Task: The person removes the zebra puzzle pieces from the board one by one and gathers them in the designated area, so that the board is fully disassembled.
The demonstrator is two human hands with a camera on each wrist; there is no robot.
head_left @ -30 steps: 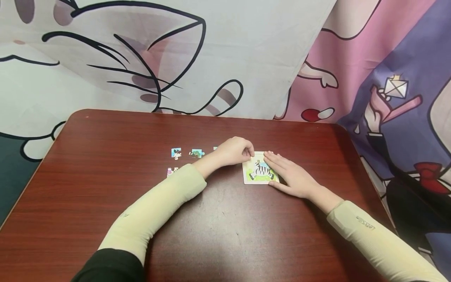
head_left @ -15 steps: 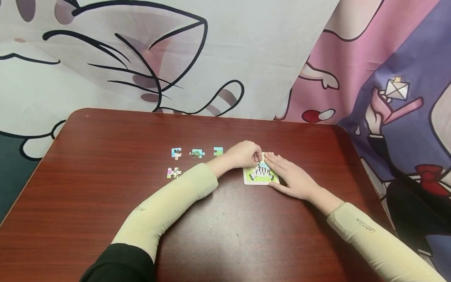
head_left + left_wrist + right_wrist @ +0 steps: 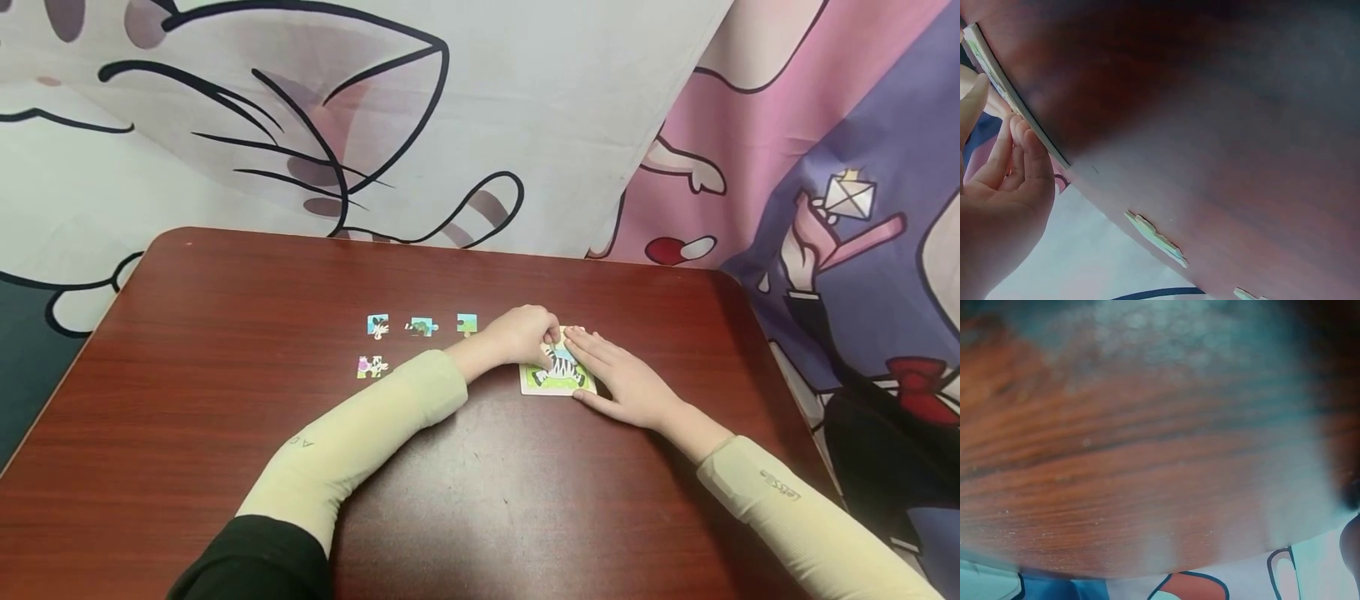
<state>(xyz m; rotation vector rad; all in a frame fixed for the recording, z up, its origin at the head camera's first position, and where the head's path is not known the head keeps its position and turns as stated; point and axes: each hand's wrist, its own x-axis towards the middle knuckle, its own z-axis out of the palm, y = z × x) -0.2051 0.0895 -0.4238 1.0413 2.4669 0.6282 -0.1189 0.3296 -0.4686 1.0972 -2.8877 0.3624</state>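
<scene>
The zebra puzzle (image 3: 559, 380) lies partly under the straight fingers of my right hand (image 3: 626, 379). My left hand (image 3: 527, 335) bends its fingers over it; I can't tell if they pinch anything.

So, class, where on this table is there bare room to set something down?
Free: the table left of the loose puzzle pieces, the near middle between the pale sleeves, and the strip from the pieces to the far edge. Crowded: the zebra board, partly covered by the left hand and right hand.
</scene>
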